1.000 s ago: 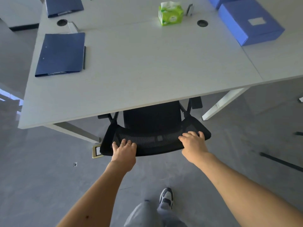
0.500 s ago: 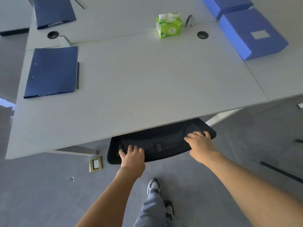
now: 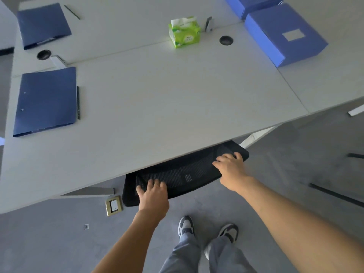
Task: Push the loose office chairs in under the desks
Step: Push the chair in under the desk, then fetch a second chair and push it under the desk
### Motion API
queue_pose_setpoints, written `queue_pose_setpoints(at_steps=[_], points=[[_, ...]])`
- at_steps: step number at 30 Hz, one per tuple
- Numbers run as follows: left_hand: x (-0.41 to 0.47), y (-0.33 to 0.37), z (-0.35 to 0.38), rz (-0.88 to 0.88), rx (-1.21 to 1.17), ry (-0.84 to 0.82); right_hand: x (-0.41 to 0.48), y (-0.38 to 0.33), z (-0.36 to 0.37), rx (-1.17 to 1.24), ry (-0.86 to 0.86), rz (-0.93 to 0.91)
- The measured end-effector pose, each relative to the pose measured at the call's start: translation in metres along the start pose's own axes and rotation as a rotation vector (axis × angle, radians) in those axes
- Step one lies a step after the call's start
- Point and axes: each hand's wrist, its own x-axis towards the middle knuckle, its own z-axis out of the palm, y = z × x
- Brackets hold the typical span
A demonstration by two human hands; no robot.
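A black mesh office chair (image 3: 183, 174) sits mostly under the pale grey desk (image 3: 167, 107), on which a dark blue folder (image 3: 46, 101) lies at left, a green tissue box (image 3: 184, 32) behind centre and a blue cardboard box (image 3: 285, 34) at right.

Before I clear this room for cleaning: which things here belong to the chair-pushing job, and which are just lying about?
Job:
chair, its mesh back top just out from under the desk edge
desk
left hand and right hand, both on the chair back

Lying about:
blue folders
tissue pack
blue boxes
pen
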Motion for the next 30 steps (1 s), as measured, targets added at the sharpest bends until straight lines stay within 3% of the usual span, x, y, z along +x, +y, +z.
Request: queue_pose_setpoints(at_steps=[9,18,30], points=[[-0.004,0.053,-0.044,0.089,-0.001,0.057,-0.04,0.039,0.001,0.091,0.238,0.082],[-0.005,0.23,-0.096,0.387,0.046,0.174,-0.157,0.181,0.013,0.282,0.281,0.425],[-0.028,0.495,-0.117,0.76,0.224,0.187,-0.354,0.341,0.083,0.476,0.308,0.926]])
